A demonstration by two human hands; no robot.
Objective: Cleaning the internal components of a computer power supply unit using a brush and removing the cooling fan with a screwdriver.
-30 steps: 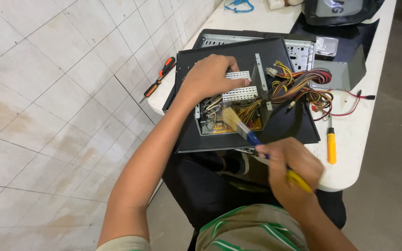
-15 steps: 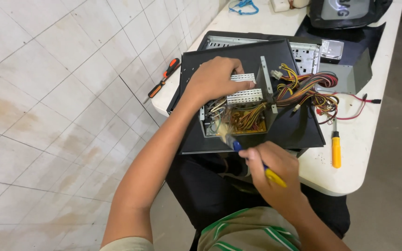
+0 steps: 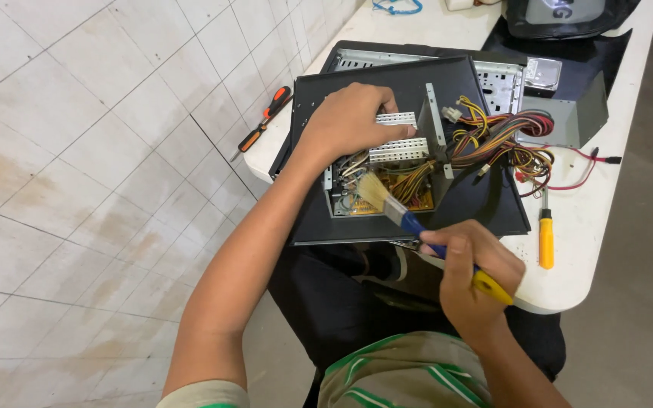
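My left hand (image 3: 351,119) grips the open power supply box (image 3: 387,177), a grey metal unit with a circuit board and a bundle of coloured wires (image 3: 502,140). It rests on a black computer case panel (image 3: 387,91). My right hand (image 3: 476,278) holds a paintbrush (image 3: 406,221) with a blue and yellow handle. Its pale bristles touch the circuit board inside the box.
A white table (image 3: 591,227) carries a yellow-handled screwdriver (image 3: 546,236) at the right and an orange-and-black screwdriver (image 3: 262,119) at the left edge. A grey metal cover (image 3: 572,117) and an open case frame (image 3: 493,72) lie behind. A tiled wall is at the left.
The brush has swept left and down across the circuit board, then back up into the box. My left hand stays on the power supply.
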